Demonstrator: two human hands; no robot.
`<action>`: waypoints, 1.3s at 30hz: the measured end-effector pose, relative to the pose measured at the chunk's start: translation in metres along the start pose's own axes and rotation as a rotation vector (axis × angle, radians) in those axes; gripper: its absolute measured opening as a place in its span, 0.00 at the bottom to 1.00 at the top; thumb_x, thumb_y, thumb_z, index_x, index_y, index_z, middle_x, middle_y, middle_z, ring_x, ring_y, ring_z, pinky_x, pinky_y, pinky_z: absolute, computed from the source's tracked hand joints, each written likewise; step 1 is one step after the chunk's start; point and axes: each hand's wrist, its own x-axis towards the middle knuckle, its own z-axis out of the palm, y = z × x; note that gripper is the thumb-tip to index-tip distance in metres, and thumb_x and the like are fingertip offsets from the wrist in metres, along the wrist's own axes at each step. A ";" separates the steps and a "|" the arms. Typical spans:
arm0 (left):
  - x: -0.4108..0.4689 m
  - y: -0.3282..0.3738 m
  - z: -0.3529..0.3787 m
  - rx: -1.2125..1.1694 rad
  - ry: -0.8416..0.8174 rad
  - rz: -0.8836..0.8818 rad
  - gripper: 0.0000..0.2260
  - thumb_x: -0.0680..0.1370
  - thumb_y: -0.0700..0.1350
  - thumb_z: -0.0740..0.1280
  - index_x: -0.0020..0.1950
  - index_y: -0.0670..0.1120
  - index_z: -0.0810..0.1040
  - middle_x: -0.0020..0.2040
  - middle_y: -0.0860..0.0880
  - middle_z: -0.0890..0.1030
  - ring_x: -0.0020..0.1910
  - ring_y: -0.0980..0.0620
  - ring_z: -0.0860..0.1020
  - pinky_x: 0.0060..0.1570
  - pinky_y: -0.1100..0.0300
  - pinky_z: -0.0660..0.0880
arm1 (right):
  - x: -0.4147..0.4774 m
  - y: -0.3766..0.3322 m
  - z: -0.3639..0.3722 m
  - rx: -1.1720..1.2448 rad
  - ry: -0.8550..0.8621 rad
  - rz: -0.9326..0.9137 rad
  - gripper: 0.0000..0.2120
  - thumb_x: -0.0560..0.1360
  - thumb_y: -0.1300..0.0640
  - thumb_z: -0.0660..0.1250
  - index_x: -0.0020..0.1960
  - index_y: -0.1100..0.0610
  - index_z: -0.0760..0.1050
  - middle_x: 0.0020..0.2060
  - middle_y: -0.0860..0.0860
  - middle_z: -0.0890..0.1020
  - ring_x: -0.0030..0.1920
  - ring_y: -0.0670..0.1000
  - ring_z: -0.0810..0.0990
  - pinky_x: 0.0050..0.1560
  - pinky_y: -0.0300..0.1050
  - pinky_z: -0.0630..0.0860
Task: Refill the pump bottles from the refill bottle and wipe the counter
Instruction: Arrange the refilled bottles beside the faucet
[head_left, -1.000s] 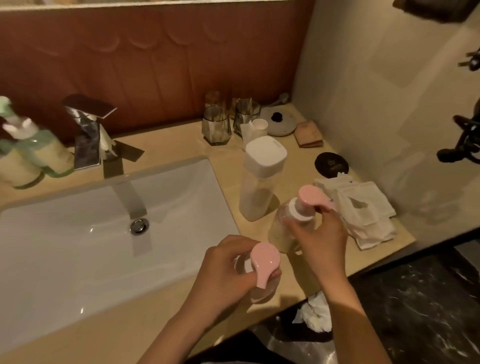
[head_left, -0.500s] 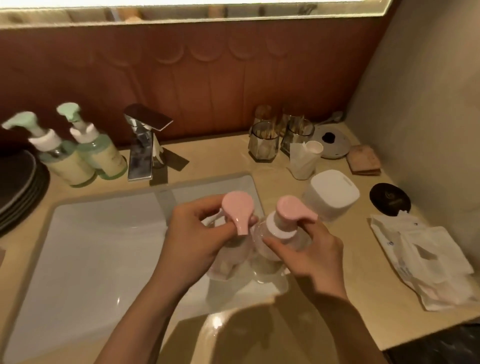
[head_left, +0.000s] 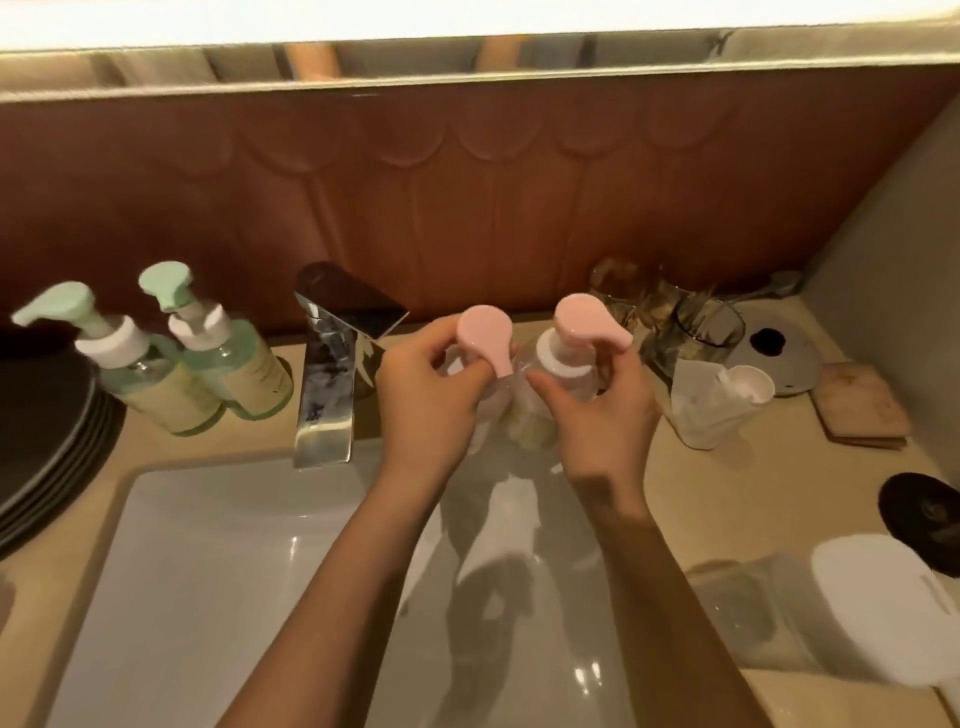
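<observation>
Both hands are up over the back edge of the sink (head_left: 208, 571), just right of the faucet (head_left: 332, 364). The left hand (head_left: 426, 410) wraps around one clear pink-pump bottle (head_left: 485, 338), thumb beside its pump head. The right hand (head_left: 602, 415) grips a second pink-pump bottle (head_left: 566, 358) around the shoulder, below its white collar. The two are held side by side. The white-capped refill bottle (head_left: 883, 613) stands on the counter (head_left: 727, 493) at lower right, well apart. Two green-pump bottles (head_left: 156, 374) stand left of the faucet.
</observation>
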 end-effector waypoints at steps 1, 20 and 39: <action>0.006 -0.001 0.003 0.009 0.008 0.015 0.12 0.71 0.36 0.71 0.53 0.45 0.83 0.45 0.52 0.84 0.46 0.58 0.80 0.48 0.63 0.76 | 0.007 0.000 0.003 0.007 0.003 -0.001 0.25 0.66 0.59 0.77 0.55 0.42 0.68 0.47 0.35 0.75 0.54 0.40 0.74 0.55 0.34 0.68; 0.077 -0.047 0.039 -0.087 0.051 -0.084 0.15 0.75 0.44 0.70 0.61 0.47 0.74 0.51 0.53 0.79 0.52 0.58 0.75 0.52 0.68 0.71 | 0.080 0.032 0.045 -0.020 -0.048 0.051 0.33 0.68 0.62 0.75 0.70 0.54 0.67 0.59 0.45 0.77 0.58 0.43 0.74 0.57 0.38 0.70; -0.092 -0.024 -0.003 0.057 -0.452 -0.245 0.27 0.75 0.44 0.68 0.72 0.53 0.63 0.69 0.53 0.70 0.65 0.49 0.72 0.62 0.52 0.73 | -0.086 -0.049 -0.062 -0.185 -0.498 0.061 0.25 0.76 0.49 0.66 0.72 0.50 0.67 0.65 0.48 0.74 0.63 0.44 0.73 0.53 0.32 0.70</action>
